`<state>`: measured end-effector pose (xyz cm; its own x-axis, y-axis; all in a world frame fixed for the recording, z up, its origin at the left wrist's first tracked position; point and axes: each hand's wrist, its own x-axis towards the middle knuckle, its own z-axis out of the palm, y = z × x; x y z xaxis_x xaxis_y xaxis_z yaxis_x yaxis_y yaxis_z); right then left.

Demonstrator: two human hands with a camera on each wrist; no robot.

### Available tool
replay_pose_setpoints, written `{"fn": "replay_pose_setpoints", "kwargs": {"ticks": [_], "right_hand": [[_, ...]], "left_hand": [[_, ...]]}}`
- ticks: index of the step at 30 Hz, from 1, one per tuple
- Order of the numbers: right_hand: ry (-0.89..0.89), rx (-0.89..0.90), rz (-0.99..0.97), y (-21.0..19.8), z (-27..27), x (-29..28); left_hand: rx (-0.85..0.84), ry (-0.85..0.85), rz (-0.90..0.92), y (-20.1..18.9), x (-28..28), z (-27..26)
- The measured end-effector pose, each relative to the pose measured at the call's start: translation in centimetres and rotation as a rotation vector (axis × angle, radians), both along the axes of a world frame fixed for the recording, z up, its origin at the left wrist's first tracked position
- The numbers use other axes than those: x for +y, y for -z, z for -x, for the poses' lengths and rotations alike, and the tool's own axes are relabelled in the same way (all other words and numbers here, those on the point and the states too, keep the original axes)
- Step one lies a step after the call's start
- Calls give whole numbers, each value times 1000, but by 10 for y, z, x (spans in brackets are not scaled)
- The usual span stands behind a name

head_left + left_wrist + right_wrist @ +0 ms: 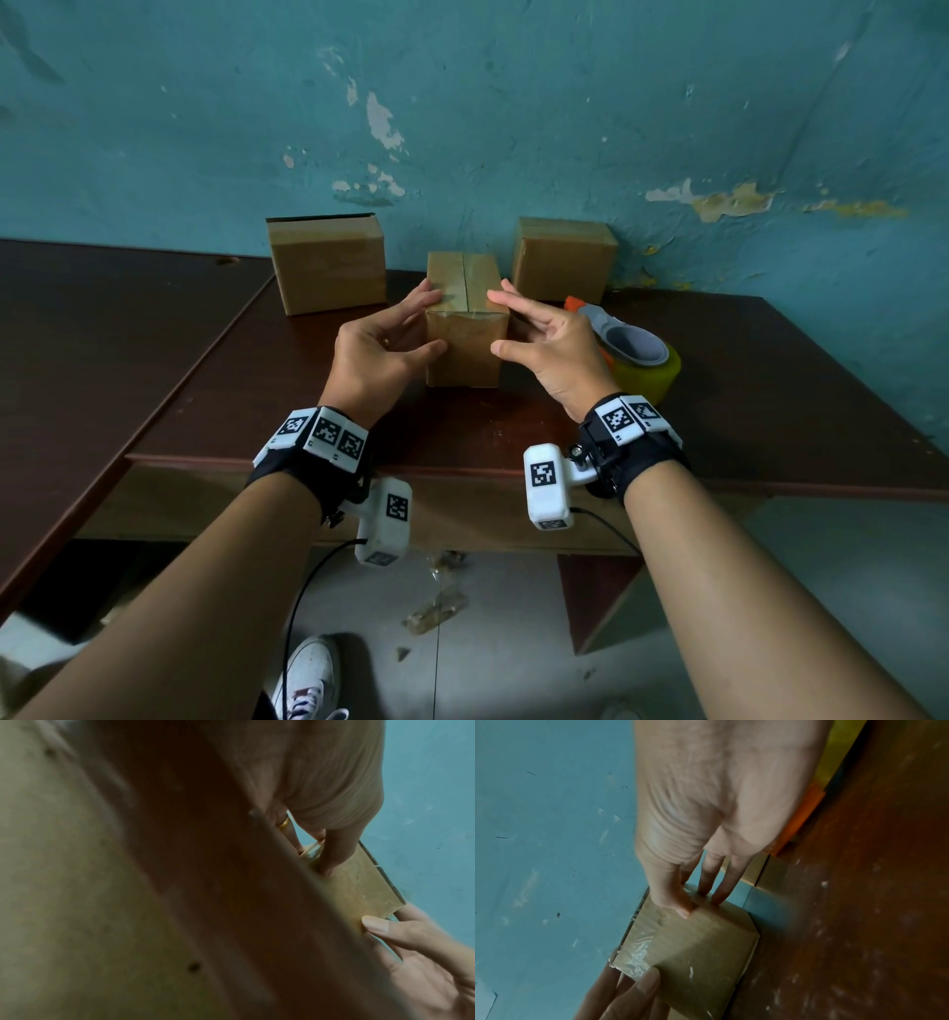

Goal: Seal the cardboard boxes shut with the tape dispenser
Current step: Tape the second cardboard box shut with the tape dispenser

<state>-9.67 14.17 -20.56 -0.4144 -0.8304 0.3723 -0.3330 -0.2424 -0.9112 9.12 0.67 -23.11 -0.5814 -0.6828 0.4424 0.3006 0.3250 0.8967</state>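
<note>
A small cardboard box (464,354) stands upright mid-table, clear tape over its top seam and down the front. My left hand (429,322) grips its left side, thumb on the front face and index finger on top. My right hand (500,322) grips the right side the same way. In the left wrist view my left hand (326,862) has its thumb on the box (359,888). In the right wrist view my right hand (700,898) touches the top edge of the box (698,953). The tape dispenser (634,354), grey with a yellow roll, lies on the table just right of my right hand.
Two more cardboard boxes stand against the teal wall, one at back left (326,262) and one at back right (565,257). The dark wooden table (257,385) ends near my wrists. Tape scraps (436,609) and a white shoe (308,673) are on the floor below.
</note>
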Motion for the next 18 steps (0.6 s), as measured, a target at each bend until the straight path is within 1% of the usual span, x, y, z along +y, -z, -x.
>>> {"fn": "replay_pose_setpoints", "kwargs": {"ticks": [4, 6, 7, 9, 11, 12, 14, 16, 18], "right_hand": [[-10, -5, -16, -1, -1, 1], [7, -25, -24, -3, -1, 2], [17, -38, -32, -5, -1, 2], [20, -74, -56, -9, 1, 0], [17, -120, -72, -12, 0, -2], [30, -130, -70, -12, -1, -2], [75, -86, -50, -13, -2, -2], [96, -30, -29, -11, -3, -3], [93, -13, -24, -9, -2, -4]], "left_hand": [[-8, 10, -1, -1, -1, -1], [1, -15, -23, -3, 0, 0], [12, -28, -47, -6, 2, 1], [44, -52, -165, -12, 7, 5], [24, -130, -248, -21, 10, 7], [-4, -171, -246, -23, 10, 8], [-31, -206, -223, -26, 8, 10], [-37, -223, -167, -27, 10, 11], [-53, -265, -110, -27, 13, 12]]}}
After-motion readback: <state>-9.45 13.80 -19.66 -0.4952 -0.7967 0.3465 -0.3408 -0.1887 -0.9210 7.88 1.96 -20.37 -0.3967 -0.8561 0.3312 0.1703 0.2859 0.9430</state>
